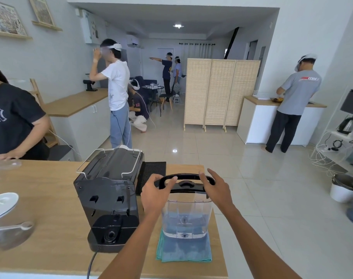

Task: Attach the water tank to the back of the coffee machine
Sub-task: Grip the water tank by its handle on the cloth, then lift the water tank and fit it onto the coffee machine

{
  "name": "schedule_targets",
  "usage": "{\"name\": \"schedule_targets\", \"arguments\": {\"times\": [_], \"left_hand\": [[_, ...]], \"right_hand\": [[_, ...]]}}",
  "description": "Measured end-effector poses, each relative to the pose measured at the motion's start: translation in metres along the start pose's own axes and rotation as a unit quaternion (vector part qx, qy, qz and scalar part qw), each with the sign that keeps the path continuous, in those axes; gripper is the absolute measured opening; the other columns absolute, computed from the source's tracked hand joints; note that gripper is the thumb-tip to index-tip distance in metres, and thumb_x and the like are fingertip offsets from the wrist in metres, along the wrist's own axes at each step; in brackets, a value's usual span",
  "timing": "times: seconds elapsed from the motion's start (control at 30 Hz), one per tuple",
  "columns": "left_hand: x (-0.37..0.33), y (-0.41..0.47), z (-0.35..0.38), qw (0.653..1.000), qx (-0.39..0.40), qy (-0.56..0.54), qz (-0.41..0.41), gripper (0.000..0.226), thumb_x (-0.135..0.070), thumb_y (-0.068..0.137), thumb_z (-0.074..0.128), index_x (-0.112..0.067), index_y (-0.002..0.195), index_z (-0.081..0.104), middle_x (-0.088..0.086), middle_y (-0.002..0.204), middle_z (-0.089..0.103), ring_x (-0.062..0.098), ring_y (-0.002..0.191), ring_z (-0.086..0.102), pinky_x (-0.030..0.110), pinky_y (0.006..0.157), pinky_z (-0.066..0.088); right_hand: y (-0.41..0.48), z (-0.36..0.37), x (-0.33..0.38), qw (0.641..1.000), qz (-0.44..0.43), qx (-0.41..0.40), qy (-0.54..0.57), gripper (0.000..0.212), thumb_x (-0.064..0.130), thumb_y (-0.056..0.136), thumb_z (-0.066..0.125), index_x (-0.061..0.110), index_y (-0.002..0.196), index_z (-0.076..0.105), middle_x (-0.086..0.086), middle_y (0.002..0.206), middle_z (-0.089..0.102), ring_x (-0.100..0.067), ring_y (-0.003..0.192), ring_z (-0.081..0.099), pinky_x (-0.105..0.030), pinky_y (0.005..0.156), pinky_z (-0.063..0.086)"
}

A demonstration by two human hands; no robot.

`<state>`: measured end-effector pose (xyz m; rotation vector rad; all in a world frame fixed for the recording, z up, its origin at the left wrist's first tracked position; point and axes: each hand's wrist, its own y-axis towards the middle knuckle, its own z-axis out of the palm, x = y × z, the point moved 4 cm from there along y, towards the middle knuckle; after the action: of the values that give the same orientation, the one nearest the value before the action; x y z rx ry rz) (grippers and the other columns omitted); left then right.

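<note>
On cloth (pixel 183 252): water tank (pixel 185 216), both hands at lid.

Coffee machine (pixel 109 200) mid counter (pixel 51 198), back toward near edge. Water tank (pixel 185 214) just right of it, on cloth (pixel 183 250) near counter's right edge. Mat (pixel 153 172) behind tank. Lid (pixel 2 204), scoop (pixel 14 227) at left edge.
</note>
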<state>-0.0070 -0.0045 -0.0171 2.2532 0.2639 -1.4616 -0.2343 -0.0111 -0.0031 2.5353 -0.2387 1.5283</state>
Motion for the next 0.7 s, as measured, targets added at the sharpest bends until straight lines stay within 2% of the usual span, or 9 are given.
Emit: {"name": "schedule_targets", "arguments": {"times": [0.1,0.2,0.33,0.43,0.5,0.6,0.7], "left_hand": [[-0.002,0.001,0.005,0.999,0.016,-0.023,-0.041,0.046,-0.067,0.086,0.06,-0.022,0.095,0.065,-0.017,0.091,0.064,0.008,0.089,0.06,0.03,0.076,0.041],[-0.003,0.006,0.01,0.996,0.048,-0.022,-0.079,0.044,-0.065,0.09,0.055,-0.023,0.1,0.064,-0.01,0.102,0.067,0.01,0.091,0.06,0.032,0.079,0.042],[0.0,0.01,0.013,0.991,0.099,-0.028,-0.088,0.044,-0.055,0.094,0.057,-0.03,0.13,0.061,-0.007,0.127,0.064,0.017,0.114,0.058,0.036,0.096,0.043],[0.003,0.01,0.013,0.986,0.135,-0.052,-0.077,0.044,-0.05,0.097,0.056,-0.034,0.138,0.056,-0.004,0.138,0.06,0.016,0.12,0.054,0.035,0.1,0.041],[0.007,0.007,0.014,0.982,0.166,-0.063,-0.069,0.045,-0.047,0.099,0.053,-0.034,0.142,0.053,-0.003,0.14,0.058,0.012,0.116,0.05,0.032,0.099,0.038],[0.016,0.003,0.012,0.975,0.199,-0.079,-0.059,0.053,-0.051,0.097,0.055,-0.041,0.148,0.045,-0.012,0.141,0.05,0.008,0.124,0.044,0.034,0.107,0.035],[0.02,-0.001,0.009,0.965,0.24,-0.095,-0.053,0.063,-0.048,0.094,0.063,-0.041,0.152,0.039,-0.016,0.142,0.044,0.006,0.133,0.036,0.035,0.117,0.028]], "right_hand": [[0.001,0.002,-0.001,1.0,0.008,-0.008,-0.003,0.096,0.096,0.065,0.035,0.039,0.141,0.049,0.0,0.14,0.059,-0.031,0.106,0.068,-0.046,0.103,0.048],[0.002,0.003,-0.003,1.0,0.017,-0.009,0.005,0.094,0.093,0.066,0.037,0.039,0.141,0.049,0.0,0.138,0.061,-0.033,0.105,0.068,-0.047,0.1,0.05],[-0.002,0.004,-0.001,0.999,0.036,0.016,0.029,0.084,0.078,0.074,0.047,0.039,0.148,0.039,-0.003,0.144,0.055,-0.032,0.117,0.061,-0.045,0.106,0.045],[-0.005,0.003,-0.005,0.997,0.037,0.048,0.051,0.077,0.062,0.089,0.053,0.032,0.155,0.027,-0.004,0.156,0.04,-0.029,0.14,0.04,-0.042,0.113,0.032],[-0.009,0.001,-0.011,0.995,0.034,0.069,0.06,0.08,0.062,0.089,0.054,0.032,0.156,0.023,-0.003,0.159,0.035,-0.028,0.143,0.035,-0.041,0.114,0.03],[-0.014,0.001,-0.021,0.992,0.029,0.099,0.077,0.086,0.07,0.082,0.056,0.038,0.155,0.022,-0.001,0.158,0.035,-0.026,0.141,0.038,-0.042,0.113,0.031],[-0.019,0.002,-0.029,0.991,0.01,0.114,0.07,0.091,0.068,0.08,0.059,0.039,0.155,0.018,0.004,0.159,0.033,-0.024,0.143,0.036,-0.042,0.114,0.031]]}}
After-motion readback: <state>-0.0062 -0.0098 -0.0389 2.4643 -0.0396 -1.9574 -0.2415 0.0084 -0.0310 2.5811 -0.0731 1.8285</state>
